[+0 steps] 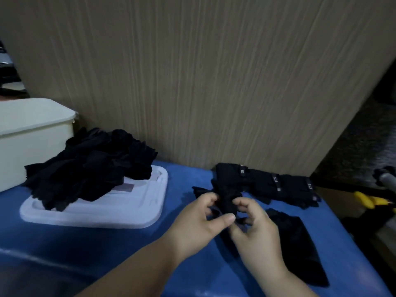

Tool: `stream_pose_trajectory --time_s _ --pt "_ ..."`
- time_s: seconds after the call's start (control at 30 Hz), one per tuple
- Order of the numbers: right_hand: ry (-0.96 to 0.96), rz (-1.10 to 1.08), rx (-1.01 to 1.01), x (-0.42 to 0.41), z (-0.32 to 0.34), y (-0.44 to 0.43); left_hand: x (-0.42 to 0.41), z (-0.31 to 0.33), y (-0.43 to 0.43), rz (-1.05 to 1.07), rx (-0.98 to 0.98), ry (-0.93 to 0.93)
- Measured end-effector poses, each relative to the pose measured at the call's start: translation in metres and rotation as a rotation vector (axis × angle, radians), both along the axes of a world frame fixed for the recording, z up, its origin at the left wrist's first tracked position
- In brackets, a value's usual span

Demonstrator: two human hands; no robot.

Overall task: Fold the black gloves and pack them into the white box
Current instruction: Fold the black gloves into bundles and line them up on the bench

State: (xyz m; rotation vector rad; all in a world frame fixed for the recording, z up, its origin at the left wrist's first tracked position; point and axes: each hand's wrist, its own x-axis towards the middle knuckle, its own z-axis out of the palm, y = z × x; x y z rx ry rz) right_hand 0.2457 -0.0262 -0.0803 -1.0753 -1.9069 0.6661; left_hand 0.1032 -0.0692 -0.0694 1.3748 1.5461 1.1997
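Both hands meet over the blue table (128, 243), working one black glove (227, 199) between them. My left hand (199, 221) has its fingers curled onto the glove's left edge, thumb stretched across the front. My right hand (255, 230) pinches the opposite edge with its fingertips bent in. The glove sits bunched and a little raised between the two grips, just in front of a row of banded bundles (274, 184) lined up along the wooden panel (214, 82). A flat black piece (300, 247) lies on the table beside my right wrist; I can't tell whether it is a second glove or part of the same pair. The loose heap (85, 168) rests on the white lid (107, 213), and the white box (32, 138) stands at far left, just beside the heap.

I judge this fabric to be thin, limp and very light: it should sag wherever it isn't supported and hold a crease only while pinched. I don't expect it to slip, but the black folds hide the edges from me. The best hold looks to be at the cuff and at the finger end, pinching through all layers, then pressing the fold flat on the table before letting go
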Motion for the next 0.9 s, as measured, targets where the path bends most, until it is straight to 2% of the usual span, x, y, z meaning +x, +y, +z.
stream_pose_trajectory --time_s 0.13,0.27,0.33,0.4,0.5,0.6,0.77,0.9 --pt "-0.098 0.172 0.147 0.006 -0.006 0.004 -0.002 -0.002 0.008 0.068 -0.007 -0.096" --pt "0.101 0.124 0.177 0.012 0.000 0.012 -0.006 -0.002 0.019 0.155 0.027 -0.236" --pt "0.168 0.071 0.163 0.017 0.004 0.019 -0.006 0.000 0.022 0.132 0.063 -0.314" --pt "0.170 0.072 0.055 0.022 0.009 0.026 -0.005 -0.001 0.025 0.056 0.126 -0.351" --pt "0.252 0.181 -0.184 0.028 0.013 0.030 -0.001 -0.003 0.029 -0.004 0.151 -0.353" --pt "0.318 0.245 -0.281 0.030 0.015 0.030 0.007 -0.001 0.032 0.001 0.138 -0.335" --pt "0.204 0.125 -0.151 0.031 0.015 0.036 0.015 0.001 0.033 -0.019 0.120 -0.350" --pt "0.191 0.063 -0.092 0.034 0.016 0.037 0.011 0.004 0.028 -0.133 0.065 -0.323"
